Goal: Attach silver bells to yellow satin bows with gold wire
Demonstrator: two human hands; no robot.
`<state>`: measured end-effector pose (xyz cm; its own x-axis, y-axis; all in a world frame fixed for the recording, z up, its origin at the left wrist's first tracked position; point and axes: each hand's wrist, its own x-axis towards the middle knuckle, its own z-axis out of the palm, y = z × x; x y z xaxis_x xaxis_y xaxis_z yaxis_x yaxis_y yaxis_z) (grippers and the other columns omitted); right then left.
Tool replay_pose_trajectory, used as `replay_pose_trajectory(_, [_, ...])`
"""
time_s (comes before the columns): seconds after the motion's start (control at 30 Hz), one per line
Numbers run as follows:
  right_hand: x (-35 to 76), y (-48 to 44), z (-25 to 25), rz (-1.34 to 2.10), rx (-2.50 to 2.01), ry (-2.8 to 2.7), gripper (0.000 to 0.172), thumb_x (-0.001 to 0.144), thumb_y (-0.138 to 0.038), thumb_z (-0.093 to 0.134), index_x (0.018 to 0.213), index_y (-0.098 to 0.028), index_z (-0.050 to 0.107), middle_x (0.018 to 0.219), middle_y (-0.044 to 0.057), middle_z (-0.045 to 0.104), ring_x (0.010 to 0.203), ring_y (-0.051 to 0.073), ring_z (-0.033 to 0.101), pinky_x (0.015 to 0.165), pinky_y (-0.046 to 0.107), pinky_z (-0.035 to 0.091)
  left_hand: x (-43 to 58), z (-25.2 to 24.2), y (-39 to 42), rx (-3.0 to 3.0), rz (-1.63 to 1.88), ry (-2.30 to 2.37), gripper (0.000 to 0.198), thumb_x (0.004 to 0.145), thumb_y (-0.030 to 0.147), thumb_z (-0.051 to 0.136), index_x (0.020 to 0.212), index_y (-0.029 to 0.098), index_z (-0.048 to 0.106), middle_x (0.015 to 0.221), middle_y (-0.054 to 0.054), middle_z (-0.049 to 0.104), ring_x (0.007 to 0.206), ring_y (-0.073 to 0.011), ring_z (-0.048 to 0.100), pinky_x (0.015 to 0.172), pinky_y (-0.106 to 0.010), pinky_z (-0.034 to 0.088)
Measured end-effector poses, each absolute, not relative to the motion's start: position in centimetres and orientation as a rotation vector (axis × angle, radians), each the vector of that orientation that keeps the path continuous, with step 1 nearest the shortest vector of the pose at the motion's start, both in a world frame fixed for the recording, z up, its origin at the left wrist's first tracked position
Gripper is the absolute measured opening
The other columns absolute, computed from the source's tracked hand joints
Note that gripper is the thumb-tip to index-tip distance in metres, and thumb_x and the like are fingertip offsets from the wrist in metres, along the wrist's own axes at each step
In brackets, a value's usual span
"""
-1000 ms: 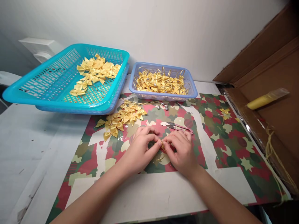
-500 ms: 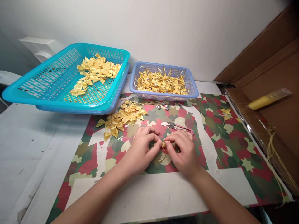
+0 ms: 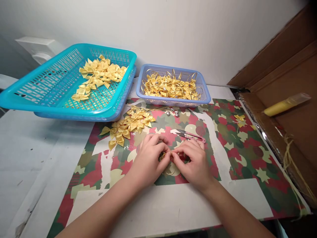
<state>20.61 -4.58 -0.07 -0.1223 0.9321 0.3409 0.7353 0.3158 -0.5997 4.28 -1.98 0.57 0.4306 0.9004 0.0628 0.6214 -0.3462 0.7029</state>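
My left hand point(image 3: 150, 159) and my right hand point(image 3: 194, 162) meet over the patterned sheet, thumbs and forefingers pinched together. Between the fingertips runs a gold cord point(image 3: 170, 173), part of it curving in a loop just below them. Most of what the fingers grip is hidden. Pink-handled thread snips point(image 3: 195, 136) lie just beyond my right hand. To the far left of my left hand is a loose pile of yellow ribbon bows point(image 3: 133, 121). Several small silver bells point(image 3: 168, 113) rest behind the snips, near straight gold cords point(image 3: 156, 108).
A turquoise basket point(image 3: 116, 102) of yellow bows stands at the left, on top of a blue one. A lilac basket point(image 3: 173, 101) holds bows with gold loops and bells. Cardboard point(image 3: 282, 69) walls the right side, with a yellow tube point(image 3: 284, 105) against it.
My fingertips have closed together, and the small golden piece that showed between them is now mostly hidden. The view has shifted slightly.
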Motion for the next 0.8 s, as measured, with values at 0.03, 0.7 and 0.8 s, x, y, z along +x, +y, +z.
replay_pose_trajectory(0.03, [20.62, -4.60, -0.10, 0.380, -1.478, -1.908, 0.017, 0.082, -0.015, 0.060, 0.066, -0.021, 0.061, 0.061, -0.003, 0.060, 0.065, 0.015, 0.050, 0.074, 0.036, 0.032, 4.29, 0.52, -1.98, 2.118, 0.607, 1.276, 0.016, 0.087, 0.022, 0.051, 0.076, 0.021, 0.062, 0.107, -0.006, 0.062, 0.105, -0.0258, 0.050, 0.087, -0.044, 0.043])
replay_pose_trajectory(0.7, [20.34, -4.72, 0.00, 0.519, -1.542, -1.856, 0.011, 0.078, -0.016, 0.060, 0.068, -0.020, 0.059, 0.062, -0.003, 0.057, 0.066, 0.015, 0.051, 0.074, 0.035, 0.032, 4.27, 0.27, -1.84, 2.335, 0.692, 1.247, 0.012, 0.084, 0.016, 0.053, 0.074, 0.019, 0.058, 0.102, -0.005, 0.065, 0.093, -0.0229, 0.051, 0.081, -0.040, 0.044])
replay_pose_trajectory(0.8, [20.31, -4.67, -0.10, 0.501, -1.546, -1.873, 0.014, 0.078, -0.014, 0.058, 0.066, -0.020, 0.057, 0.062, -0.003, 0.056, 0.065, 0.014, 0.049, 0.074, 0.035, 0.031, 4.32, 0.13, -1.78, 2.372, 0.737, 1.235, 0.012, 0.084, 0.016, 0.054, 0.072, 0.018, 0.058, 0.102, -0.006, 0.065, 0.094, -0.0231, 0.051, 0.081, -0.040, 0.044])
